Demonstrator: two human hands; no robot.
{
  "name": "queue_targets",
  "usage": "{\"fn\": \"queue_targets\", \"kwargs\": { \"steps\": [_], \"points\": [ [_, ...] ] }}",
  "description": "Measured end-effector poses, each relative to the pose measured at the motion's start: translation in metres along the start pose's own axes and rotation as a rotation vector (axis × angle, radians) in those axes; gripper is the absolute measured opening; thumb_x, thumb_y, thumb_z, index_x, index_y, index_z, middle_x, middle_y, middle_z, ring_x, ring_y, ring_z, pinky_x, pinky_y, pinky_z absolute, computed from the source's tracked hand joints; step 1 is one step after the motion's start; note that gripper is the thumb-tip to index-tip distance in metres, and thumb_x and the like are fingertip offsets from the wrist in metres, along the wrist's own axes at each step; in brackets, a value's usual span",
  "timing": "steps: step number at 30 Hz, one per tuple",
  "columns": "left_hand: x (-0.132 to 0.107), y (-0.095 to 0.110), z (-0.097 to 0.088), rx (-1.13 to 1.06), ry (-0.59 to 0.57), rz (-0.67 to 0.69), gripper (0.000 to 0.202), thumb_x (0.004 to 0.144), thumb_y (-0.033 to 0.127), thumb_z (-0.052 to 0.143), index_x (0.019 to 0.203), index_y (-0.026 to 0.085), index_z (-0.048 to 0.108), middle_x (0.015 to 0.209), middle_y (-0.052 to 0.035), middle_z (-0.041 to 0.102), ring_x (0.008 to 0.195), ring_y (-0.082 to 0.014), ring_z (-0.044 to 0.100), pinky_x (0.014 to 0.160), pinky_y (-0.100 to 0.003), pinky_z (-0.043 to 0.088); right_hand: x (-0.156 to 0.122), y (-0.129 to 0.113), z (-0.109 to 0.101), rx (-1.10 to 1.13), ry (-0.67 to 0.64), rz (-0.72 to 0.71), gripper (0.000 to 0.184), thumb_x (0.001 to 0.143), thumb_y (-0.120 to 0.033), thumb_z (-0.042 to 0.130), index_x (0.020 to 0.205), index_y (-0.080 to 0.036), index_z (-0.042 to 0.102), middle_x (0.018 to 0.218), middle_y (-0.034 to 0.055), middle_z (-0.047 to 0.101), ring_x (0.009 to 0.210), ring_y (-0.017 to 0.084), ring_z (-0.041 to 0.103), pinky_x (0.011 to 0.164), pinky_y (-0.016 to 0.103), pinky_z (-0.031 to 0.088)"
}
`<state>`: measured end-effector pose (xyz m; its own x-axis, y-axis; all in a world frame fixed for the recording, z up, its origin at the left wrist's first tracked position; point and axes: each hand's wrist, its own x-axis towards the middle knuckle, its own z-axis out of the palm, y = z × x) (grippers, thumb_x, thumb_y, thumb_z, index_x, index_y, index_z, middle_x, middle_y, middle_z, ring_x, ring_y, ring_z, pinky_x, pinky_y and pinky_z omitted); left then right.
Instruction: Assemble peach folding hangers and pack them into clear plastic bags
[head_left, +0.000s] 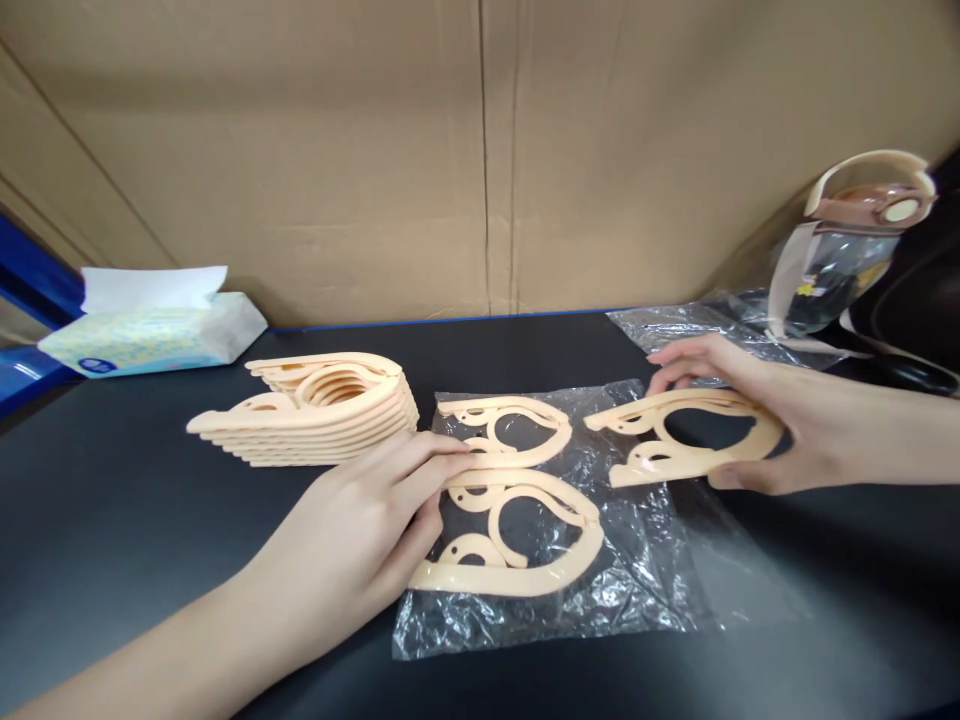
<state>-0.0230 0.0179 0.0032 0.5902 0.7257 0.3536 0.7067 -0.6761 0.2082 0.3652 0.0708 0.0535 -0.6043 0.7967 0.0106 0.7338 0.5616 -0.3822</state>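
Bare left hand (367, 515), bare right hand (804, 415), slender forearms (214, 640)

Clear plastic bag (645, 575), crinkled, lying flat; lower cream hanger (517, 580), folded, rounded end toward 3 o'clock, within the bag's outline, inside or on top undetermined; upper hanger (525, 460), alike, at its 12 o'clock; third hanger (686, 466), folded, at the bag's 2 o'clock, tips toward 9 o'clock; hanger stack (360, 430), neatly layered, at the bag's 10 o'clock.

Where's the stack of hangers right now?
In the head view, the stack sits left of centre on the black table, between the tissue pack and the left hand.
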Motion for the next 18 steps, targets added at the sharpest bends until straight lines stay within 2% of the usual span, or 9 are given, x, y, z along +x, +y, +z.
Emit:
{"fn": "queue_targets", "kwargs": {
  "steps": [2,4,6,9,11,13,18],
  "points": [
    [-0.001,-0.001,0.0,-0.002,-0.002,0.023,0.041,0.105,0.012,0.037,0.135,0.026,0.061,0.137,0.0003,0.067,0.123,-0.0155,0.064,0.106,-0.027,0.047,0.007,-0.007,0.009,0.074,0.041,-0.019,0.067,0.084,-0.05,0.077,0.138,-0.034,0.041,0.139,0.0092,0.06,0.132,0.035,0.061,0.101,0.04,0.059],
    [-0.002,-0.002,0.0,-0.007,0.003,0.072,0.045,0.104,0.008,0.036,0.137,0.025,0.06,0.137,0.0001,0.067,0.123,-0.0145,0.063,0.107,-0.025,0.047,0.013,-0.013,0.021,0.148,0.086,-0.022,0.066,0.081,-0.054,0.079,0.133,-0.032,0.045,0.141,0.0108,0.06,0.143,0.039,0.051,0.111,0.047,0.054],
    [-0.001,-0.002,0.001,-0.017,0.009,0.131,0.045,0.104,0.005,0.035,0.137,0.023,0.059,0.136,-0.0009,0.067,0.122,-0.0131,0.063,0.107,-0.021,0.046,0.018,-0.017,0.033,0.206,0.125,-0.008,0.073,0.078,-0.057,0.081,0.136,-0.03,0.044,0.144,0.0136,0.059,0.146,0.042,0.047,0.112,0.053,0.053],
    [0.001,-0.004,0.004,-0.039,0.018,0.197,0.041,0.107,0.007,0.035,0.137,0.022,0.06,0.134,-0.0008,0.067,0.12,-0.0109,0.063,0.108,-0.017,0.044,0.025,-0.023,0.049,0.278,0.135,0.015,0.088,0.079,-0.059,0.081,0.149,-0.027,0.037,0.151,0.0176,0.056,0.143,0.043,0.052,0.108,0.058,0.056],
    [0.002,-0.005,0.006,-0.052,0.028,0.23,0.039,0.109,0.008,0.036,0.136,0.021,0.061,0.133,-0.0007,0.068,0.118,-0.0105,0.064,0.107,-0.016,0.044,0.027,-0.025,0.056,0.318,0.12,0.018,0.094,0.083,-0.059,0.078,0.157,-0.028,0.029,0.152,0.0169,0.057,0.14,0.041,0.056,0.107,0.059,0.056],
    [0.003,-0.005,0.006,-0.065,0.029,0.256,0.038,0.11,0.01,0.036,0.136,0.021,0.061,0.131,-0.0011,0.069,0.116,-0.011,0.065,0.104,-0.017,0.046,0.027,-0.023,0.058,0.313,0.104,0.019,0.097,0.086,-0.058,0.075,0.163,-0.031,0.023,0.152,0.0148,0.059,0.137,0.039,0.059,0.105,0.059,0.057],
    [0.004,-0.002,0.001,-0.126,-0.025,0.29,0.039,0.109,0.009,0.036,0.138,0.022,0.059,0.134,-0.0014,0.069,0.118,-0.0113,0.065,0.104,-0.018,0.047,0.021,-0.009,0.044,0.114,0.074,0.004,0.104,0.082,-0.06,0.078,0.167,-0.033,0.024,0.149,0.0105,0.063,0.139,0.043,0.056,0.114,0.065,0.047]
  ]
}}
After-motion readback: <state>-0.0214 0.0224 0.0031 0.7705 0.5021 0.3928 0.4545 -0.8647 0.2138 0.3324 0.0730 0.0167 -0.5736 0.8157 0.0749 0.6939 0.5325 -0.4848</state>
